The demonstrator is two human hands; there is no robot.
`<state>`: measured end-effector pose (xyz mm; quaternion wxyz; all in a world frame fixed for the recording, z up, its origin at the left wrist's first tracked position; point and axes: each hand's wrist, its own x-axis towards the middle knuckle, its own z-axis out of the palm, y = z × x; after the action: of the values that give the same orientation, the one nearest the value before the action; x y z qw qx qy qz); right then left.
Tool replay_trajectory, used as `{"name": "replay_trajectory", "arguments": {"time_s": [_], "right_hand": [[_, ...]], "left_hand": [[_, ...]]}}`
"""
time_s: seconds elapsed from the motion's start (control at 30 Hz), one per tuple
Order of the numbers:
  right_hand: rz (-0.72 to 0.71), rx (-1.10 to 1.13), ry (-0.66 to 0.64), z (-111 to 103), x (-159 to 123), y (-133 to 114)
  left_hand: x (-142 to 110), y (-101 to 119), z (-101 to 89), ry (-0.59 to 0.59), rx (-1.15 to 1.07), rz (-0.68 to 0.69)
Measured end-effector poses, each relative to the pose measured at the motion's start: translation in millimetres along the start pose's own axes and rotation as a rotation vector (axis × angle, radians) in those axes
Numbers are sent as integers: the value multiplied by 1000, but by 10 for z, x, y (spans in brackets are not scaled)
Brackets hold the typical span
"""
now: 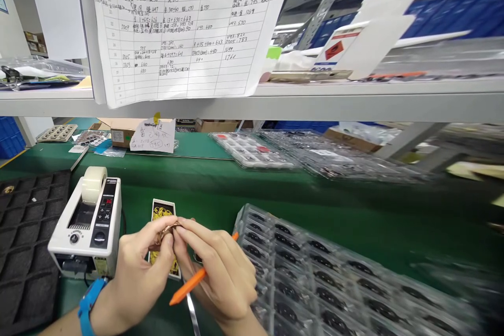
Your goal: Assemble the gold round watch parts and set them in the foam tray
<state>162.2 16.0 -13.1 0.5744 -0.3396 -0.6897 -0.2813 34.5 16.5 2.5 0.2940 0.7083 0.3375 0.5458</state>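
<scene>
My left hand [137, 268], with a blue wristband, pinches a small copper-coloured part [167, 231] between thumb and fingers. My right hand [220, 268] meets it, fingertips closed on the same part, and it also carries an orange stick tool [189, 284] running under the palm. Both hands hover over a small box of yellow rubber bands [162, 211] on the green mat [197, 194]. A clear plastic tray [315, 278] with rows of dark round parts lies just to the right of my right hand.
A white automatic tape dispenser [88, 220] stands left of my hands, beside a black foam tray [27, 231]. More clear trays [299, 155] and cardboard boxes [122, 131] lie at the back. A shelf [315, 100] overhead carries a handwritten sheet [185, 26].
</scene>
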Motion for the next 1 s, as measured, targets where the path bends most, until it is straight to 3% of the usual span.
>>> {"name": "replay_trajectory", "arguments": {"time_s": [0.33,0.7,0.83,1.0], "right_hand": [[-22,42,-54,-27,39,34],[8,5,26,-2,3,-29],[39,39,-18,-4,23,-6],[385,313,-165,-117,123,101]], "left_hand": [[-35,-19,18,20,30,11],[-48,1,43,58,-10,51],[-7,2,-2,-11,-67,-95],[142,-13,-78,-78,-399,-456]]}}
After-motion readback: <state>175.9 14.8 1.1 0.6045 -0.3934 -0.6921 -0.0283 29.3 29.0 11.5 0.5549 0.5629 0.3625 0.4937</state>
